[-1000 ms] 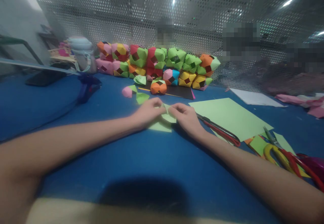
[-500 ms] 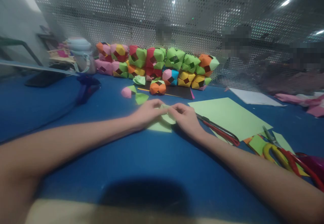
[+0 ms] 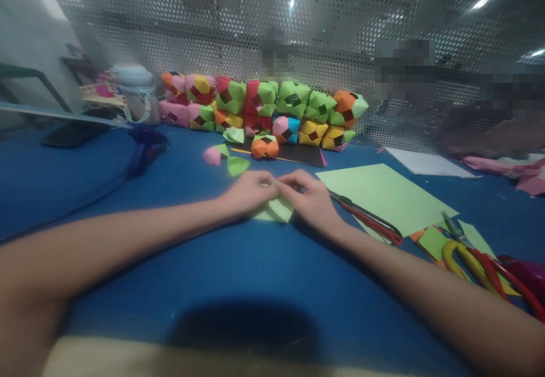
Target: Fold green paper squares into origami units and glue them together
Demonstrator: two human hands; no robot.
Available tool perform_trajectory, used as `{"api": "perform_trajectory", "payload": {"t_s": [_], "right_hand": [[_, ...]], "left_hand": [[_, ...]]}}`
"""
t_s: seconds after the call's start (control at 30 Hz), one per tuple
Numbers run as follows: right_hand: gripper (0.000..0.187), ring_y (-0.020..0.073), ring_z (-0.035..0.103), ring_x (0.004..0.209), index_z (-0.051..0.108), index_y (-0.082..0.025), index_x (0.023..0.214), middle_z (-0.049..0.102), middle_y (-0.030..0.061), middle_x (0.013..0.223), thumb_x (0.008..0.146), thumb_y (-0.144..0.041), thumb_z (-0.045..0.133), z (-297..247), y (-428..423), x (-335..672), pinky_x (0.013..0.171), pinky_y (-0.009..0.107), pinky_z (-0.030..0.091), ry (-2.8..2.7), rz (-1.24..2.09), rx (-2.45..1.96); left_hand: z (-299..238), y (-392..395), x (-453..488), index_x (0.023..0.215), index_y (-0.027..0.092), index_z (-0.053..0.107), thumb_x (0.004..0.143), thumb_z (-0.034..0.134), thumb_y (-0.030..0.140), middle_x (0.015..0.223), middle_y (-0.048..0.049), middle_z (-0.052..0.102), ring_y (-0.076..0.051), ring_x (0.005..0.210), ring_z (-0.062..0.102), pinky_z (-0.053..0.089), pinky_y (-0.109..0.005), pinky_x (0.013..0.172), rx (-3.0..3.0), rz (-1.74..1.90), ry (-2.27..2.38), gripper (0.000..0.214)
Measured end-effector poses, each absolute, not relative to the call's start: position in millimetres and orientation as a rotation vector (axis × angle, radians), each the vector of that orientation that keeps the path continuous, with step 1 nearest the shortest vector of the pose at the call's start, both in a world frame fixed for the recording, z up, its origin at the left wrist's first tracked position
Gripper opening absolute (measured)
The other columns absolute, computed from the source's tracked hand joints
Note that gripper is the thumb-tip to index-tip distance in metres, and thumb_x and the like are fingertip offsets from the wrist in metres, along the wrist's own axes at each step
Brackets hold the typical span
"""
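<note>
Between my two hands is a piece of light green paper [image 3: 281, 210], partly hidden by the fingers. My left hand [image 3: 251, 191] pinches it from the left, and my right hand [image 3: 305, 195] pinches it from the right, with the fingertips of both nearly meeting. Part of the paper hangs below the fingers over another light green patch on the table. Just beyond my hands lie a small folded green paper piece [image 3: 238, 165] and a pink and green one [image 3: 213, 155]. A box cutter [image 3: 368, 216] rests right of my right hand.
Stacked colourful folded-paper blocks [image 3: 259, 101] line the back of the blue table [image 3: 238, 286]. A large light green sheet [image 3: 385, 195] and scissors [image 3: 472, 255] lie at the right. At the left are a blue glue gun [image 3: 147, 147], a phone-like dark slab [image 3: 76, 131] and a bottle [image 3: 136, 93].
My fingers have drawn closer together on the green paper. Its loose part now hangs lower and a little to the left; the things around have stayed put.
</note>
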State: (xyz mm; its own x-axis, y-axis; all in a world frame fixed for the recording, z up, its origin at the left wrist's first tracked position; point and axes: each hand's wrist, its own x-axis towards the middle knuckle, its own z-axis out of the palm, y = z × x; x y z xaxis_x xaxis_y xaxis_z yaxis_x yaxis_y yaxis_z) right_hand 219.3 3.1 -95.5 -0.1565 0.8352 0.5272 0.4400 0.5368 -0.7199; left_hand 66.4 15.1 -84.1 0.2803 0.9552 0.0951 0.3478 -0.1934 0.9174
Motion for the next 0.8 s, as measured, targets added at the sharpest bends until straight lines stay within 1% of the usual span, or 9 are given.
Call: {"api": "perform_trajectory", "payload": {"t_s": [0.1,0.23,0.3,0.37,0.43,0.57,0.7,0.8], "right_hand": [[0.010,0.0140,0.057,0.071,0.065,-0.020,0.070,0.062,0.0004,0.072,0.079,-0.023,0.060,-95.3,1.3,220.8,0.067,0.028,0.044,-1.797,0.448,-1.007],[0.010,0.0133,0.057,0.070,0.064,-0.019,0.071,0.061,0.0000,0.071,0.080,-0.020,0.060,-94.7,-1.3,221.1,0.067,0.028,0.044,-1.811,0.371,-0.954],[0.008,0.0134,0.057,0.071,0.065,-0.019,0.073,0.063,0.0003,0.074,0.080,-0.021,0.061,-94.5,-1.1,220.7,0.068,0.027,0.044,-1.805,0.349,-0.951],[0.007,0.0137,0.057,0.072,0.066,-0.019,0.076,0.065,0.0007,0.077,0.079,-0.022,0.061,-94.5,0.0,220.4,0.067,0.027,0.044,-1.778,0.357,-0.996],[0.009,0.0138,0.056,0.069,0.067,-0.019,0.074,0.065,0.0008,0.075,0.079,-0.023,0.060,-94.9,1.3,220.4,0.065,0.028,0.044,-1.746,0.383,-1.066],[0.016,0.0136,0.054,0.065,0.066,-0.019,0.067,0.064,0.0007,0.068,0.080,-0.024,0.059,-97.0,3.1,220.7,0.064,0.028,0.043,-1.750,0.392,-1.094],[0.012,0.0137,0.056,0.067,0.068,-0.019,0.074,0.066,0.0017,0.075,0.078,-0.027,0.061,-98.8,4.1,220.9,0.064,0.028,0.043,-1.712,0.410,-1.088],[0.014,0.0136,0.055,0.065,0.068,-0.019,0.070,0.065,0.0009,0.071,0.079,-0.026,0.060,-99.3,4.5,221.2,0.063,0.028,0.043,-1.698,0.429,-1.117]], "left_hand": [[-83.4,14.4,66.1,0.061,0.016,0.058,0.068,0.060,0.027,0.054,0.0029,0.050,-0.009,0.050,0.041,0.027,-0.022,0.046,1.749,0.890,1.202,0.013],[-81.7,14.0,65.6,0.061,0.016,0.056,0.068,0.060,0.028,0.053,0.0033,0.049,-0.009,0.050,0.041,0.028,-0.022,0.048,1.775,0.850,1.186,0.015],[-80.6,13.0,65.9,0.062,0.016,0.055,0.068,0.060,0.029,0.054,0.0038,0.048,-0.008,0.051,0.040,0.029,-0.022,0.049,1.783,0.892,1.194,0.015],[-79.7,12.0,66.3,0.063,0.016,0.055,0.069,0.060,0.030,0.056,0.0040,0.048,-0.008,0.052,0.039,0.030,-0.023,0.051,1.776,0.974,1.218,0.016],[-79.4,11.5,66.7,0.063,0.016,0.053,0.070,0.059,0.031,0.057,0.0038,0.049,-0.009,0.053,0.039,0.030,-0.023,0.052,1.760,1.031,1.245,0.018],[-79.8,12.1,67.0,0.064,0.017,0.052,0.069,0.059,0.028,0.056,0.0043,0.046,-0.009,0.054,0.039,0.031,-0.024,0.054,1.776,1.018,1.268,0.014],[-79.7,12.3,67.6,0.065,0.017,0.052,0.069,0.060,0.029,0.058,0.0043,0.046,-0.009,0.055,0.039,0.031,-0.024,0.054,1.752,1.056,1.291,0.015],[-80.3,12.7,67.9,0.066,0.017,0.051,0.069,0.059,0.027,0.060,0.0036,0.049,-0.010,0.056,0.041,0.033,-0.024,0.055,1.710,1.072,1.312,0.013]]}}
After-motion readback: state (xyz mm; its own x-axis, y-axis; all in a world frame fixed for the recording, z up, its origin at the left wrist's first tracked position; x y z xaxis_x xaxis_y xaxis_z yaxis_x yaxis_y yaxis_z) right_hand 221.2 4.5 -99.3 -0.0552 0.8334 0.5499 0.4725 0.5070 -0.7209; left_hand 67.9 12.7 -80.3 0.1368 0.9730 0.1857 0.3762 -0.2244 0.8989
